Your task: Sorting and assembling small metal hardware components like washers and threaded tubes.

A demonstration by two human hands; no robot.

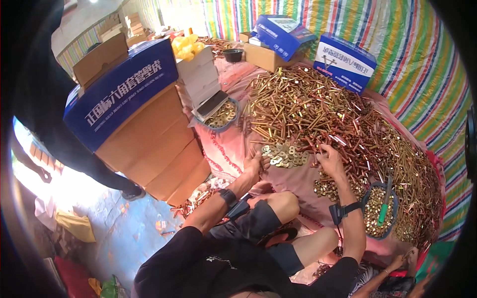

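My left hand [253, 162] is at the left edge of a small heap of flat brass-coloured washers [284, 155]. Its fingers are curled together, and I cannot make out what they hold. My right hand [330, 160] is over the near edge of a large pile of long copper- and brass-coloured bolts [298, 107], with fingers pinched; whatever is between them is too small to name. Loose nuts [325, 188] lie just below that hand on the pink cloth [288, 179]. Both wrists wear dark straps.
A tub [395, 211] of nuts with a green-handled tool [382, 214] stands right; another tub [217, 129] holds washers. Blue boxes [343, 62] stand behind the bolts. A large carton [154, 149] is left, near a standing person [64, 119]. Another person's hands [407, 259] show lower right.
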